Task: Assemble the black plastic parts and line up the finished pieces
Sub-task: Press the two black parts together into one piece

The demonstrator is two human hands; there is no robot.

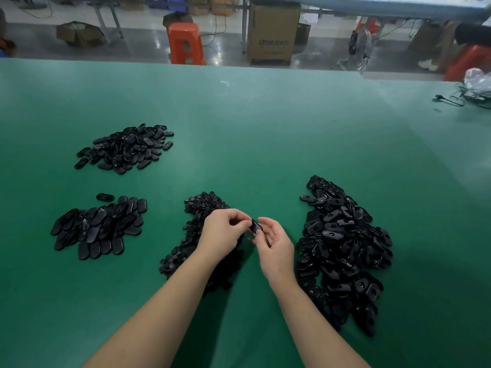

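Both hands meet above the green table (265, 128), pinching one small black oval plastic part (256, 226) between them. My left hand (224, 231) grips its left end with curled fingers; my right hand (275, 245) holds its right side between thumb and fingertips. Under my left forearm lies a pile of small round black pieces (198, 208). To the right spreads a large heap of black oval shells (342, 245). At the near left, several oval pieces (98, 227) lie side by side in overlapping rows.
Another heap of black oval parts (127, 147) sits at the far left. A cable and a plastic bag (475, 86) lie at the table's far right corner. Beyond the far edge stand an orange stool (186, 43) and a cardboard box (272, 33).
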